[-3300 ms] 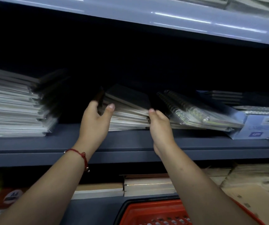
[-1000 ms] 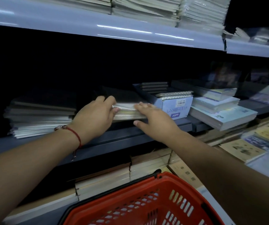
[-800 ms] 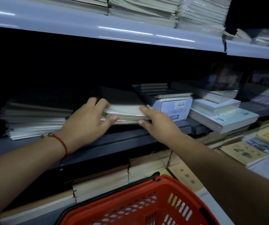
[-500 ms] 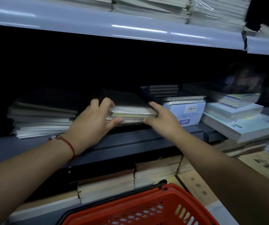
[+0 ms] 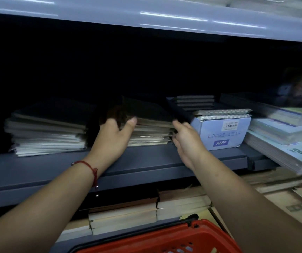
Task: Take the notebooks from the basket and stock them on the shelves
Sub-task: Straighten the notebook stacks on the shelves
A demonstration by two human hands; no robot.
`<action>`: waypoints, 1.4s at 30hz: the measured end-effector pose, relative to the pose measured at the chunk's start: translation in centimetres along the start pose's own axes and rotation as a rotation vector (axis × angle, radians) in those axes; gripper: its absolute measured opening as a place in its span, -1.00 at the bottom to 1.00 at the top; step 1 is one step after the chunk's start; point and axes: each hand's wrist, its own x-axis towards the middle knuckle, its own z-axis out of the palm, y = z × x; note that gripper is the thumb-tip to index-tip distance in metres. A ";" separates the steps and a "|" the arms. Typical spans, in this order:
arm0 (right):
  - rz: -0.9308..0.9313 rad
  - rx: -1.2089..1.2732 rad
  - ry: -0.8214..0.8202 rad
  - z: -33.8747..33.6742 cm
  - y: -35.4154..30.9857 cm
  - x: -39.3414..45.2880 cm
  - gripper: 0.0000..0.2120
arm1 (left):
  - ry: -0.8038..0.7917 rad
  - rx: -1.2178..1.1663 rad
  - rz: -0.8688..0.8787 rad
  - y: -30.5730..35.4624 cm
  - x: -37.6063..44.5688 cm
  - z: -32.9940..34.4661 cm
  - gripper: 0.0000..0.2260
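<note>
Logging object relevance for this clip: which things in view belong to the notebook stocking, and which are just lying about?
Job:
- middle notebook stack, left hand on its left end, right hand at its right end
- dark shelf
- red basket

Lying about:
- left stack
- loose-leaf box
- pale pads
- books below

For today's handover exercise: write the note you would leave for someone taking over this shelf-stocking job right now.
Left hand: grips the left end of the middle notebook stack, thumb on the front edge.
Right hand: fingers against the stack's right end; grip unclear.
The stack lies on the grey shelf, between another stack and the loose-leaf box.
Done: this stack is shelved.
Left: square it up, then check the red basket; its contents are out of view.
</note>
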 end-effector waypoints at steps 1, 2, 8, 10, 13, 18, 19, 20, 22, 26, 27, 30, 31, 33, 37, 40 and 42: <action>-0.001 0.011 0.015 0.1 -0.1 0.0 -0.90 | 0.026 -0.075 -0.081 0.0 -0.1 0.2 -0.46; -0.004 0.015 0.034 0.2 -0.1 0.0 -0.89 | 0.040 -0.141 -0.167 0.1 -0.2 0.3 -0.42; 0.005 -0.082 0.046 1.7 -0.9 -0.7 -0.74 | 0.035 -0.178 -0.376 1.1 -0.8 1.6 -0.31; -0.036 -0.164 0.054 2.0 -0.9 -1.0 -0.80 | 0.020 -0.131 -0.358 0.9 -0.7 1.7 -0.36; -0.068 -0.215 0.054 2.0 -0.9 -1.3 -0.76 | -0.014 -0.048 -0.318 0.4 -0.7 1.6 -0.37; -0.104 -0.405 -0.031 0.6 -1.4 -1.9 -0.61 | 0.030 0.169 -0.181 -0.3 -0.7 -0.5 -0.18; -0.154 -0.497 -0.048 0.1 -1.5 -2.1 -0.60 | 0.044 0.261 -0.104 -0.1 -0.8 -1.3 -0.08; -0.227 -0.610 -0.059 -0.4 -1.5 -2.3 -0.63 | 0.047 0.347 -0.010 -0.1 -0.9 -1.9 -0.05; -0.371 -0.847 -0.067 -1.0 -1.7 -2.5 -0.70 | 0.004 0.434 0.143 0.1 -0.7 -2.8 -0.14; -0.477 -1.058 0.017 -0.4 -1.8 -1.7 -0.73 | 0.009 0.389 0.210 -0.4 -0.1 -2.3 -0.36; -0.469 -1.054 0.047 -0.2 -1.8 -1.5 -0.75 | 0.029 0.364 0.206 -0.4 -0.1 -1.9 -0.38; -0.437 -1.003 0.091 0.7 -1.2 -1.3 -0.78 | 0.068 0.327 0.195 -0.9 0.1 -1.5 -0.40; -0.436 -0.988 0.092 0.8 -1.1 -1.4 -0.78 | 0.069 0.317 0.195 -0.9 0.2 -1.5 -0.41; -0.414 -0.945 0.048 0.8 -1.3 -1.7 -0.78 | 0.062 0.297 0.199 -1.0 0.1 -1.5 -0.40; -0.283 -0.772 -0.123 0.1 -2.0 -2.3 -0.71 | 0.023 0.263 0.200 -1.2 0.4 -2.0 -0.39; -0.278 -0.789 -0.116 0.2 -1.5 -2.4 -0.64 | 0.001 0.228 0.163 -1.4 1.0 -2.1 -0.38; -0.279 -0.763 -0.081 0.6 -1.1 -2.6 -0.55 | 0.007 0.180 0.141 -1.3 0.8 -1.8 -0.40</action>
